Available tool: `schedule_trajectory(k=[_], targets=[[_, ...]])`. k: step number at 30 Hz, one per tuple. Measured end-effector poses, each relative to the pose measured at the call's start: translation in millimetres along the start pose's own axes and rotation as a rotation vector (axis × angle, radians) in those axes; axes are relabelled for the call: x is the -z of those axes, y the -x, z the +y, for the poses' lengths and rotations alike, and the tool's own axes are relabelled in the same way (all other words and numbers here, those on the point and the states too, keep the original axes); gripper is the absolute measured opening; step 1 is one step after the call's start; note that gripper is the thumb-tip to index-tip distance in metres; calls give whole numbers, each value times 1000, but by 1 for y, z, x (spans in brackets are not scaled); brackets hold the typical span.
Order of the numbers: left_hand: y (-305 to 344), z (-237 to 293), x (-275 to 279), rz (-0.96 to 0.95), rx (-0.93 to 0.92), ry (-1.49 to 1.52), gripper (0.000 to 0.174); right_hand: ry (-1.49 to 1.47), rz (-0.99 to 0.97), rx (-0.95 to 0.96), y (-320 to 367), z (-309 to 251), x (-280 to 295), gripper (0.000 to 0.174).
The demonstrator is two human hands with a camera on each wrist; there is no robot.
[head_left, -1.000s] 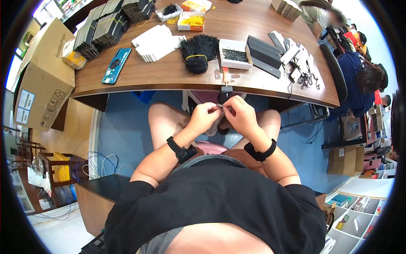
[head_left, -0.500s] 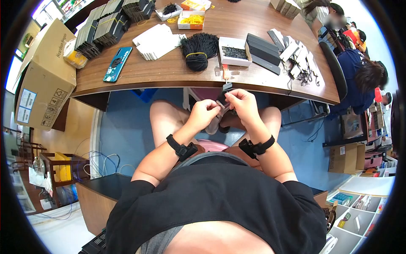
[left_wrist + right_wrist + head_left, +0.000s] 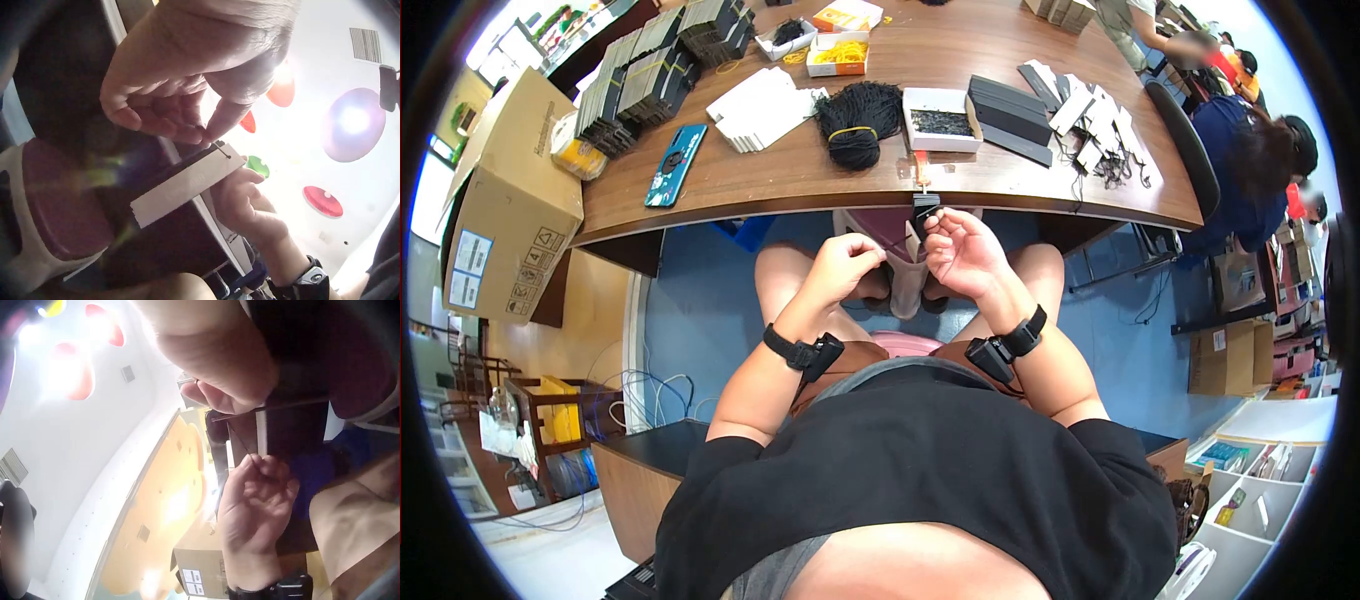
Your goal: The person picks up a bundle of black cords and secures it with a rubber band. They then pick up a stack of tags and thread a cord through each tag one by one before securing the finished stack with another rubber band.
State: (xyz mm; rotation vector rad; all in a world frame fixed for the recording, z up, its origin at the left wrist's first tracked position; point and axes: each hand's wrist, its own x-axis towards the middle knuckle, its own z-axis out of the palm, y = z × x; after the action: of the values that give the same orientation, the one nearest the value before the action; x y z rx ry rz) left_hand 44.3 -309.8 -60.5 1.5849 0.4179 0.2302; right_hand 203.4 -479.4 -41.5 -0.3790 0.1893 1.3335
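Observation:
In the head view, my left hand [image 3: 837, 270] pinches a thin black cord [image 3: 897, 241] between thumb and fingertips. Close by on the right, my right hand [image 3: 965, 255] has curled fingers near the black piece [image 3: 924, 208] at the table's front edge. A long pale tag [image 3: 181, 190] hangs tilted in the left wrist view, the cord passing by its upper end. There my right hand [image 3: 250, 203] grips the tag from behind, its fingertips partly hidden. The right wrist view shows the tag edge-on [image 3: 275, 409] beside my right hand [image 3: 219, 356], with my left hand [image 3: 256, 512] below.
On the table [image 3: 800, 190] lie a bundle of black cords [image 3: 855, 125], a white box of small black parts [image 3: 941, 122], dark tags [image 3: 1008, 120], strung white tags [image 3: 1100, 125], blank white cards [image 3: 760, 108] and a phone [image 3: 675, 167]. A cardboard box [image 3: 520, 200] stands left.
My hands were close together and have moved apart, the left one going left with the cord stretched from its fingertips. The right hand has turned so that its palm shows more.

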Motion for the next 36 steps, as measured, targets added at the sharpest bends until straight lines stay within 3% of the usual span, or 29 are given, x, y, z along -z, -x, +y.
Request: schedule_trajectory(k=[3,6,8,10,12,13,14,17,21,24,25,28,29,30,32,34,36], targets=[[0,-3,9,-8,20,-7,12,121,-118,-49,5,3,-7,21],[2,2,2,-38,70,72,15,806,-111,74,24,17,-17,37],[8,19,-6,-91,149,174,14,1388,-98,365,21,37,-12,41],[9,19,-17,-161,195,272,13,1757,86,533,36,47,-28,39],[1,6,-23,-234,215,342,13,2159,109,939,35,53,-22,33],[1,6,-24,-249,277,339,12,2194,103,911,37,53,-24,27],[-1,2,-25,-250,295,379,13,2235,110,1021,35,54,-19,23],[-3,-9,-27,-277,379,485,14,2266,74,1151,34,52,-14,18],[1,14,-21,-451,577,914,17,2195,133,1178,40,49,-21,13],[6,25,-18,-410,495,832,19,2110,99,1262,39,45,-21,12],[11,30,-18,-402,372,760,18,2089,73,1284,41,46,-19,11],[10,43,-12,-303,107,90,14,1646,176,955,51,35,-33,11],[10,43,-12,-231,-82,85,20,1514,217,843,59,26,-47,12],[8,46,-12,-242,-166,143,40,1301,224,594,67,17,-60,12],[3,62,-16,-289,-409,-137,61,1201,86,489,79,7,-82,12],[2,64,-31,-363,-398,-92,68,1133,66,478,79,5,-91,13],[2,64,-45,-327,-292,5,57,1184,110,456,82,7,-102,13]])
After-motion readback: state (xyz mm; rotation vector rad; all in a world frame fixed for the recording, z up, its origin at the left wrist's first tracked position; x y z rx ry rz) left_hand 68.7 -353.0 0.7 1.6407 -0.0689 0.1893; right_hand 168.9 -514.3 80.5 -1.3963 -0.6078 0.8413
